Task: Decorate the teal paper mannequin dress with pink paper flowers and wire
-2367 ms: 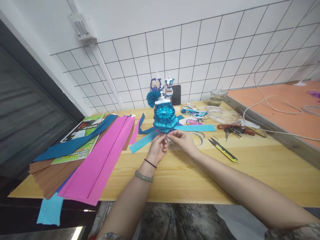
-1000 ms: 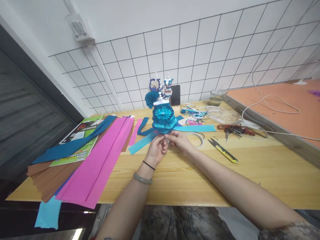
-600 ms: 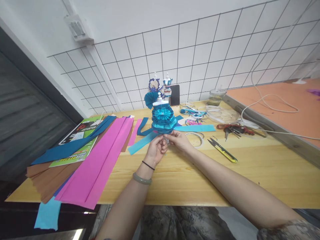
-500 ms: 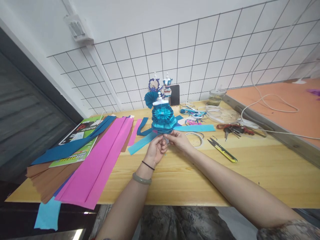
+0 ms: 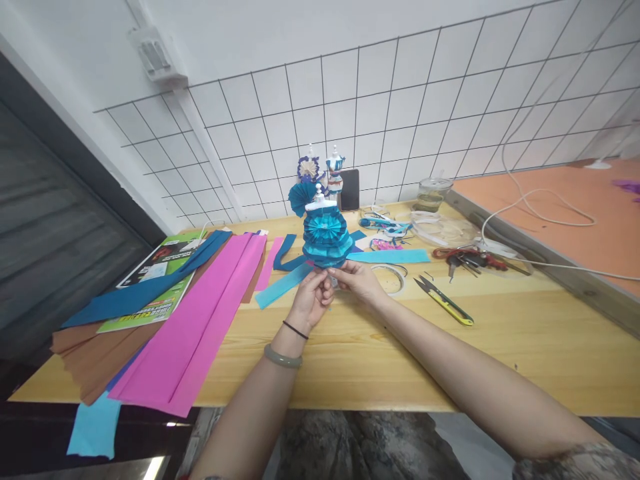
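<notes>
A small white dress form [image 5: 321,200] stands upright in the middle, wearing a teal and turquoise pleated paper dress [image 5: 326,233] with a round rosette at the front and a fan at one shoulder. My left hand [image 5: 313,297] is closed in a pinch at the dress's lower hem. My right hand [image 5: 357,280] pinches the same hem just to the right, its fingertips touching those of the left. The bottom of the form is hidden behind my fingers. Beside my right hand lies a roll of white tape [image 5: 401,283], flat on the table.
Pink paper strips [image 5: 200,320], brown paper [image 5: 100,357] and a green magazine [image 5: 165,273] cover the left side. Yellow-handled thread snips [image 5: 445,303] lie at right, near pliers [image 5: 473,259] and a glass jar [image 5: 433,195]. Behind are two smaller dress forms [image 5: 335,170] and a phone [image 5: 349,190].
The view has shifted slightly. My right hand has lowered a little and come closer to my left at the hem; over the last half second both hands hold nearly still.
</notes>
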`<act>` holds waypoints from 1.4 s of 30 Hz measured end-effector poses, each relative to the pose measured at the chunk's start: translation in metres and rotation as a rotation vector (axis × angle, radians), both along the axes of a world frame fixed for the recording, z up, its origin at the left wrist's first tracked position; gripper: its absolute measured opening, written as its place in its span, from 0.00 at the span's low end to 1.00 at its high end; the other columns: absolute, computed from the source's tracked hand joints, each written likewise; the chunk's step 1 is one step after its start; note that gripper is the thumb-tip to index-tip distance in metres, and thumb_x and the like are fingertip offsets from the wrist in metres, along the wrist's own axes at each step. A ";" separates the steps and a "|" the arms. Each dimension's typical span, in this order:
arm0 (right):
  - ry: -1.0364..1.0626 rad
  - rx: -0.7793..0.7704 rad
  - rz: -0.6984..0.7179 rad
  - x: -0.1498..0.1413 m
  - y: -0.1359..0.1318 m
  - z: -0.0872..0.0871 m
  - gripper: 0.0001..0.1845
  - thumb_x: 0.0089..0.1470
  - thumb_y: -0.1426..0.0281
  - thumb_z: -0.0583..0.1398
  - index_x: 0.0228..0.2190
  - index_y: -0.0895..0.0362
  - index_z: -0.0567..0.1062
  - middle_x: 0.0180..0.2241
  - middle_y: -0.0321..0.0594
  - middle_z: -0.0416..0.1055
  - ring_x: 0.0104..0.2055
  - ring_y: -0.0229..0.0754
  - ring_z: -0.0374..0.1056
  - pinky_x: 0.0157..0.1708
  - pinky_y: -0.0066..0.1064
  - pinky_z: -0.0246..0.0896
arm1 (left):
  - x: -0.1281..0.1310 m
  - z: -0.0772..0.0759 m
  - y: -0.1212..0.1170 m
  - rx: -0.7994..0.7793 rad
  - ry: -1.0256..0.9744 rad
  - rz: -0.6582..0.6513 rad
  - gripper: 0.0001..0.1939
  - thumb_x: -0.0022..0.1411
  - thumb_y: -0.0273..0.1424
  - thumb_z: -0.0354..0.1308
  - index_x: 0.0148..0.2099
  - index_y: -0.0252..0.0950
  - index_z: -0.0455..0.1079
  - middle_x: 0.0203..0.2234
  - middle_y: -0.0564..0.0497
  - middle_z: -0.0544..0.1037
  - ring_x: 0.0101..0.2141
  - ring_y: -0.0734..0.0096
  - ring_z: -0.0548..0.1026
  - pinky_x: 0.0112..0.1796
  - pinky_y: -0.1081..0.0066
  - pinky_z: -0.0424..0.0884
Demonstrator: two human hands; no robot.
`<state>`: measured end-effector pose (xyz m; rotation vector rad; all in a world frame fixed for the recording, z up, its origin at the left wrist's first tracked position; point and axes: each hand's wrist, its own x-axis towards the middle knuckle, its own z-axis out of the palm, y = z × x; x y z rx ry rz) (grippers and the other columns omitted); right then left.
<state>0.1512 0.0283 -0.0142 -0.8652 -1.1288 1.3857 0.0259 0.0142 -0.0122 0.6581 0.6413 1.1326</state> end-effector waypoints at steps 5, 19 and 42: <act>0.040 -0.037 0.033 0.002 0.001 0.000 0.17 0.31 0.61 0.68 0.22 0.59 0.71 0.19 0.31 0.67 0.17 0.28 0.53 0.19 0.24 0.44 | 0.000 -0.001 0.000 0.023 0.035 0.009 0.12 0.47 0.31 0.61 0.31 0.35 0.60 0.15 0.59 0.63 0.13 0.85 0.58 0.13 0.83 0.47; 0.218 -0.197 0.193 0.002 0.002 0.000 0.13 0.36 0.65 0.68 0.22 0.60 0.72 0.17 0.32 0.68 0.16 0.26 0.53 0.18 0.21 0.46 | 0.002 -0.001 0.001 0.067 0.075 0.023 0.13 0.47 0.32 0.62 0.30 0.34 0.60 0.15 0.59 0.63 0.13 0.86 0.59 0.13 0.83 0.48; 0.166 -0.155 0.175 0.010 0.003 0.002 0.11 0.34 0.68 0.68 0.18 0.60 0.73 0.15 0.30 0.66 0.17 0.27 0.58 0.20 0.23 0.50 | 0.005 -0.003 0.003 0.109 0.172 0.102 0.16 0.48 0.37 0.61 0.26 0.33 0.58 0.15 0.60 0.63 0.14 0.86 0.60 0.14 0.83 0.48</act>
